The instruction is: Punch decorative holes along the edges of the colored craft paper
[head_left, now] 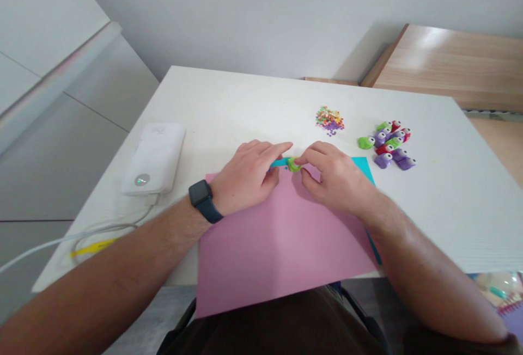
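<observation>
Showing both hands over the near part of the white worktop (237, 107), the head view centres on a small green punch (293, 165) at the far edge of a pink sheet (281, 246). The left hand (250, 174) (a dark watch (201, 194) at its wrist) grasps a blue strip (280, 163) between thumb and fingers, its forefinger extended; the strip's right end meets the punch. The right hand (335, 172) grips the punch's right side with its fingertips. Small blue bits (286, 168) lie just below the strip. The pink sheet overhangs the worktop's near edge and covers part of a turquoise sheet (363, 168), visible along its right side. Toward the far edge, right of the middle, lies a heap of multicoloured paper bits (329, 119). Nearer the right edge stands a cluster of green, red and purple punches (394, 141), one green piece at its left. By the left edge rests a white power bank (157, 151), its cable (108, 228) running toward the near left corner past a yellow strip (95, 248).
</observation>
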Demonstrator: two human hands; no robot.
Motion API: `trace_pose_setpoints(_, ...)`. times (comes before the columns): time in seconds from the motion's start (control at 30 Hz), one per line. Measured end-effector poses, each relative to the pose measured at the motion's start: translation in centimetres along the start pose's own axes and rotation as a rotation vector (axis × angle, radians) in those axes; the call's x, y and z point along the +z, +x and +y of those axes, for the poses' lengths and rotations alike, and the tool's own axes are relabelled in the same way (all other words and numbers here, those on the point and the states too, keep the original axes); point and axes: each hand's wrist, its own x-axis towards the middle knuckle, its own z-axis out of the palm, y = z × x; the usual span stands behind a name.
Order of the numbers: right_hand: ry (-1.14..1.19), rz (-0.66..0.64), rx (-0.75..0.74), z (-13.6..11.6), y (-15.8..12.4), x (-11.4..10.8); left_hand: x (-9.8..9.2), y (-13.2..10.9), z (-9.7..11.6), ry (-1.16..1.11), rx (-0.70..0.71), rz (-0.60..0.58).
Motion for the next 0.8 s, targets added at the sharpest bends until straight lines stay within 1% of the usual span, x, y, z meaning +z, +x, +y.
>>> trace_pose_setpoints(0.1, 0.009, 0.024, 0.006, 0.06, 0.05, 0.3, 0.0, -0.08, -0.11, 0.035, -0.021, -0.029)
trace_pose_setpoints(0.23, -0.007, 0.015, 0.017, 0.12, 0.08, 0.6, 0.24, -0.16, -0.34, 0.045, -0.033, -0.064)
trace_pose_setpoints(0.43, -0.031, -0.052, 0.027, 0.28, 0.12, 0.72, 0.33, -0.19, -0.36, 0.032, -0.041, -0.069)
trace_pose_setpoints(0.8, -0.027, -0.002, 0.046, 0.72, 0.03, 0.76, 0.52, -0.23, -0.41, -0.018, -0.044, -0.057)
